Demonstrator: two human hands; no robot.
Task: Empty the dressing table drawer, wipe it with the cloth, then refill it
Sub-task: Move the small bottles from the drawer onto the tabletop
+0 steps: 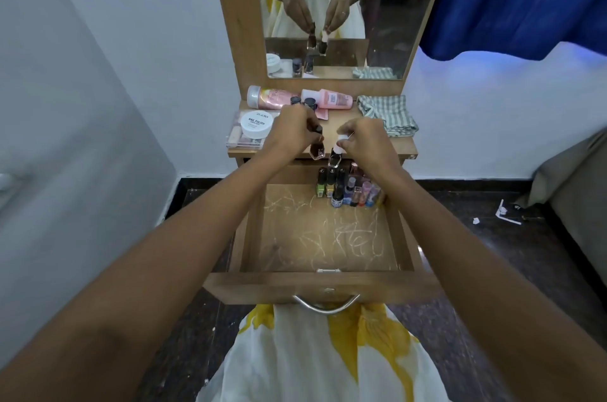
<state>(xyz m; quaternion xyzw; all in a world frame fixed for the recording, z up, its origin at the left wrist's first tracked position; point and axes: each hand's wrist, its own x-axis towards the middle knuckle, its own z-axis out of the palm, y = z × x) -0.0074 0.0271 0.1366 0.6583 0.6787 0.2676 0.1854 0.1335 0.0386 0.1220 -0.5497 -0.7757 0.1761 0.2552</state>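
Wooden dressing table (404,146), open drawer (262,287) (scribbled inside), white walls (486,112), dark floor (476,244)

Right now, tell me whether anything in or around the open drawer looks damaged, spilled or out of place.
Pale scribbled marks, like scratches or chalk, cover the drawer floor. Two pink bottles lie on their sides at the back of the tabletop. White paper scraps litter the dark floor on the right. Nothing looks spilled.

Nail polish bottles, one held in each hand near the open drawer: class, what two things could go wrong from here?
The left hand and right hand each pinch a bottle by its cap, so the dark bottle or white-capped bottle might slip. Either could topple the crowded bottles in the drawer.
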